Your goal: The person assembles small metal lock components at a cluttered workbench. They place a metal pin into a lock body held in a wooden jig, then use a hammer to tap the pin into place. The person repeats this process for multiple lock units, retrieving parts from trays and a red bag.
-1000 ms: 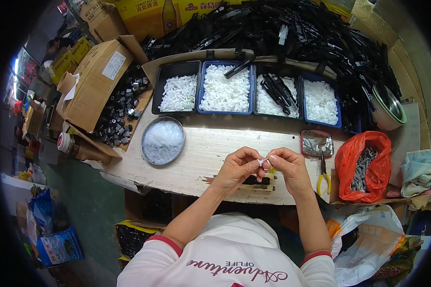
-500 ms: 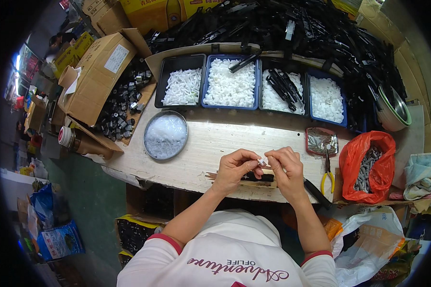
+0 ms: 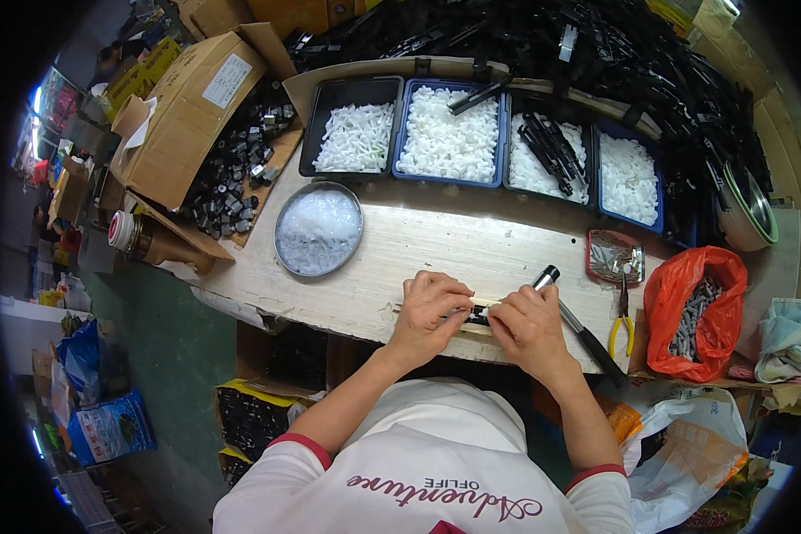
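Observation:
At the table's front edge, my hands meet over a narrow black plastic part (image 3: 477, 319) lying lengthwise. A small white plastic piece (image 3: 483, 311) shows on it between my fingertips. My left hand (image 3: 429, 316) is closed, its thumb and fingers pinching the part's left side. From the right, my right hand (image 3: 532, 322) is closed with its fingertips on the white piece, partly covering it. Just beyond and beside my right hand lies a hammer (image 3: 587, 338) with a silver shaft and black grip, its head partly behind the knuckles.
Bins of white plastic pieces (image 3: 447, 138) line the table's back, black parts (image 3: 556, 151) on one. A round metal dish (image 3: 320, 230) stands left. To the right are a red tray (image 3: 602, 267), yellow-handled pliers (image 3: 623, 325) and a red bag (image 3: 685, 356) of grey pieces. A carton (image 3: 182, 116) stands far left.
My hands have lowered from holding the small white piece up to pressing it at the black part on the table. The hammer's head now shows beyond my right hand. The whole view has shifted slightly.

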A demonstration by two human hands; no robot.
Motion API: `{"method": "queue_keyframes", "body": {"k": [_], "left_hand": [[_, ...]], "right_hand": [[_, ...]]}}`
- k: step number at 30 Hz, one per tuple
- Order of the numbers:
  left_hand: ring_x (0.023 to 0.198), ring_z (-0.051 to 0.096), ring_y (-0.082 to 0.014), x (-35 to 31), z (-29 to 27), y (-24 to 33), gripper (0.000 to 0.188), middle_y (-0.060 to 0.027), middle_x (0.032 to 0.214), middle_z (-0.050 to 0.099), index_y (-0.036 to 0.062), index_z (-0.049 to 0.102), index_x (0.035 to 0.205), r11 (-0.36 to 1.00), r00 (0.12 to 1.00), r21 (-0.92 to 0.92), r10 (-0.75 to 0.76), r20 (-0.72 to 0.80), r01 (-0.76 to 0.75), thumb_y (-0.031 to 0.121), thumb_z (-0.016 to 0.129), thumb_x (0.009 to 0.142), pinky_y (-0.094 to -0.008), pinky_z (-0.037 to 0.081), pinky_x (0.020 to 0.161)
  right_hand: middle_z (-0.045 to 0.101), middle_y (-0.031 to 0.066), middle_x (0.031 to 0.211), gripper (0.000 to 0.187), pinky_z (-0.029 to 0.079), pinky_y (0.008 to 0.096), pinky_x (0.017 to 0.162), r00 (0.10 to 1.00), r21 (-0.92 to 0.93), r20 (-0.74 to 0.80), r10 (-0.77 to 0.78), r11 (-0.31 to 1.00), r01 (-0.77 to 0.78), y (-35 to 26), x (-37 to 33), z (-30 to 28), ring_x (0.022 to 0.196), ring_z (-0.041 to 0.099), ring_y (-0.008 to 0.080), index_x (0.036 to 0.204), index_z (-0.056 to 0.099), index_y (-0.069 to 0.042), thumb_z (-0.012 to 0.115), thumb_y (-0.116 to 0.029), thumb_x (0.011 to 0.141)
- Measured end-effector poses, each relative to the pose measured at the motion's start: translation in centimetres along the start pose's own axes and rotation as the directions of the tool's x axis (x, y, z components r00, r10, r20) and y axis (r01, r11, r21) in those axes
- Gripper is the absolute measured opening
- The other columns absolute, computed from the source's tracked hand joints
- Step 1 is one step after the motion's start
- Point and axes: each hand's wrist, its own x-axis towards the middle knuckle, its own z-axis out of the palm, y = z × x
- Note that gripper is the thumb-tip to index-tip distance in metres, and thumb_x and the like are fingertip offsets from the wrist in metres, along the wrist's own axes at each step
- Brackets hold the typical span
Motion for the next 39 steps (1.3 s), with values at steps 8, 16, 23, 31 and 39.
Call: {"method": "queue_keyframes", "body": {"k": [8,16,23,31,39], "left_hand": [[0.100,0.048,-0.0222,-0.8,1.3,-0.5,0.013,-0.0025,0.096,0.059,0.0066,0.061,0.076,0.997,0.997,0.074,-0.018,0.069,0.013,0.002,0.067,0.065,-0.0365,0.028,0.085],[0.099,0.046,-0.0219,-0.4,1.2,-0.6,0.015,-0.0023,0.098,0.057,0.0066,0.060,0.078,0.998,0.993,0.066,-0.013,0.120,0.005,0.001,0.065,0.065,-0.0362,0.027,0.085],[0.091,0.045,-0.0196,-0.1,1.5,-0.2,0.017,-0.0008,0.094,0.054,0.0102,0.064,0.082,0.988,0.991,0.156,-0.027,0.133,0.006,0.009,0.070,0.067,-0.0355,0.026,0.081],[0.090,0.045,-0.0201,0.0,1.0,0.1,0.015,-0.0006,0.093,0.052,0.0138,0.064,0.080,0.957,0.978,0.272,0.046,0.202,-0.101,0.013,0.070,0.066,-0.0377,0.027,0.079],[0.087,0.049,-0.0248,1.9,-0.4,-3.8,0.012,-0.0065,0.092,0.055,0.0103,0.062,0.082,0.914,0.979,0.352,0.195,0.052,-0.201,0.014,0.063,0.071,-0.0407,0.034,0.074]], "right_hand": [[0.054,0.0023,0.065,0.008,0.031,0.0358,0.068,0.972,-0.074,0.225,-0.069,0.993,0.088,0.1,1.5,0.3,0.070,0.050,0.0188,0.066,0.059,-0.008,0.066,-0.009,0.063],[0.056,0.0027,0.070,0.009,0.032,0.0346,0.072,0.924,-0.003,0.380,-0.037,0.999,0.042,0.4,2.9,-0.9,0.072,0.052,0.0184,0.072,0.061,-0.009,0.067,-0.012,0.066],[0.060,0.0071,0.082,0.011,0.043,0.0285,0.069,0.785,0.104,-0.309,0.537,0.839,-0.533,7.3,-3.4,-8.4,0.077,0.057,0.0162,0.087,0.061,0.000,0.060,-0.007,0.079],[0.052,0.0117,0.113,0.033,0.038,0.0458,0.087,0.461,-0.434,-0.439,0.771,0.268,-0.860,17.0,-13.5,-15.7,0.109,0.046,0.0308,0.117,0.052,-0.010,0.053,-0.015,0.085],[0.049,0.0147,0.117,0.034,0.037,0.0470,0.087,0.567,-0.426,-0.371,0.736,0.408,-0.808,21.2,-15.6,-13.8,0.110,0.047,0.0344,0.116,0.050,-0.006,0.053,-0.014,0.083]]}}
